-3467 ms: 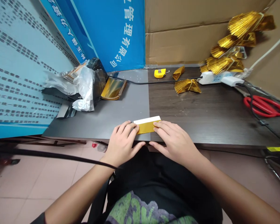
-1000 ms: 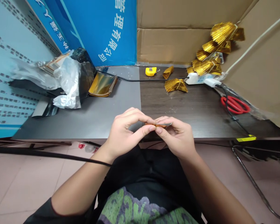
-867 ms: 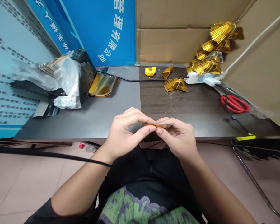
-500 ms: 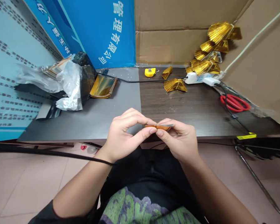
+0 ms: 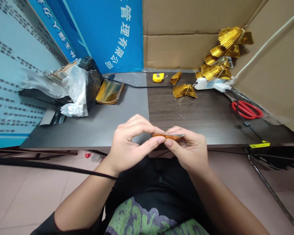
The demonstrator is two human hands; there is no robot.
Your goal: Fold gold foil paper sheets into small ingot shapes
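Between both hands, just above the desk's front edge, is a small folded piece of gold foil paper [image 5: 172, 136], seen nearly edge-on. My left hand [image 5: 133, 142] pinches its left end between thumb and fingertips. On the other side my right hand [image 5: 187, 147] grips the paper with thumb and fingers, and the thumbs almost meet at its middle. A stack of gold foil sheets [image 5: 109, 92] lies on the left part of the desk. Behind the hands, a fan-pleated gold foil bundle [image 5: 184, 91] rests on the wood, close to a small folded gold piece [image 5: 175, 77].
A yellow tape measure [image 5: 158, 77] sits at the back. Red-handled scissors [image 5: 247, 110] lie right, near a white power strip [image 5: 210, 83] and cables. More pleated gold bundles [image 5: 231, 37] are piled against the cardboard [image 5: 176, 49]. Crumpled plastic wrapping [image 5: 75, 88] stands at left.
The view has shifted slightly, so the scene sits a little lower. Both hands keep their pinch on the folded paper, which is tilted marginally differently.
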